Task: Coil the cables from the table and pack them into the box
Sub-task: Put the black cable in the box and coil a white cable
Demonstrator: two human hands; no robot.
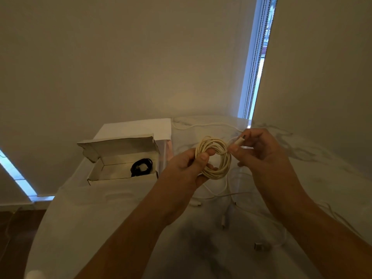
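A cream cable coil [220, 170] hangs above the table in front of me, wound in several loops. My left hand [187, 168] grips the coil's left side between thumb and fingers. My right hand [259, 150] pinches the cable's plug end [237, 142] at the coil's upper right. An open white cardboard box [120, 177] stands to the left on the table, its lid flap raised. Inside it lies a coiled black cable [142, 167].
Loose white cables [231, 198] with plugs sprawl over the marble table [100, 218] under and right of my hands; another runs along the back edge [201, 125]. A white flat package [136, 127] lies behind the box. Walls stand close behind.
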